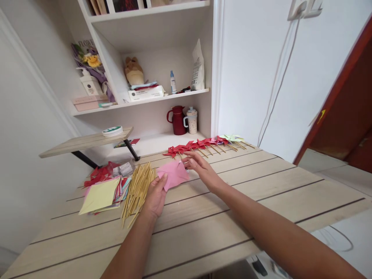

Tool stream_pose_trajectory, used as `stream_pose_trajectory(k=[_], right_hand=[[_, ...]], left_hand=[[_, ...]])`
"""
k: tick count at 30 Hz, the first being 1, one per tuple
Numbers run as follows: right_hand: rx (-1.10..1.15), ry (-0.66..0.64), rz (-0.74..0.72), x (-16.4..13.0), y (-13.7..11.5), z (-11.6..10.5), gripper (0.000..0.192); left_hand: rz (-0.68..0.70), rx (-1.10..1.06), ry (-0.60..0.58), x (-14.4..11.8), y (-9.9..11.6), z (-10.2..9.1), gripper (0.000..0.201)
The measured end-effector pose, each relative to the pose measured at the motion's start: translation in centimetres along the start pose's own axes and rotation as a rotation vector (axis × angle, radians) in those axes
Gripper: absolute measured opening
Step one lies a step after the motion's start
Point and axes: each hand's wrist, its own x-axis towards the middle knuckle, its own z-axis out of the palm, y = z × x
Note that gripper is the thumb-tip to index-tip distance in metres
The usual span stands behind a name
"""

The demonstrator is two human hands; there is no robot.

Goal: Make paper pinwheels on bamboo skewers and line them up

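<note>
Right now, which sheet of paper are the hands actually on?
The pink sheet, apart from the stack. The left hand pinches its near edge and the right hand touches its far corner. The yellow sheet tops the stack, untouched.

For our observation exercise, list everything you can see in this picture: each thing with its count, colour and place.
pink paper: one, pink, on the table between both hands
wooden sticks: a pile, tan, left of the pink paper
paper stack: one, yellow sheet on top, table's left end
pinwheels: a row, red to pale green, at the table's back edge
table: one, light wood
jug: one, dark red, lower shelf
cup: one, white, beside the jug
white bag: one, middle shelf
left hand: holds the pink paper's edge
right hand: fingers at the paper's far corner
</note>
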Motion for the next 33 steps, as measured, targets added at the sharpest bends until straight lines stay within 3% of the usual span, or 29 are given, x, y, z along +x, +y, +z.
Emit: stream_pose_trajectory(k=[4,7,12,23,28,33], right_hand=[[-0.031,-0.063,0.035,-0.4,0.1,0.9,0.052],[0.045,-0.028,0.084,-0.4,0.2,1.3,0.065],[0.057,0.007,0.134,-0.4,0.5,1.2,0.057],[-0.035,0.009,0.114,0.0,1.2,0.4,0.055],[-0.037,0.028,0.087,0.1,0.8,0.2,0.056],[-0.006,-0.016,0.069,0.1,0.8,0.1,0.055]], left_hand=[[0.021,-0.013,-0.013,-0.2,0.2,0.5,0.036],[-0.041,-0.005,-0.042,-0.5,0.1,0.5,0.035],[-0.141,0.060,-0.067,-0.8,-0.5,0.6,0.040],[-0.063,0.020,-0.087,-0.4,-0.5,0.4,0.049],[-0.083,0.008,-0.126,0.0,-1.0,-0.1,0.060],[-0.146,0.102,-0.114,-0.1,-0.9,-0.2,0.056]])
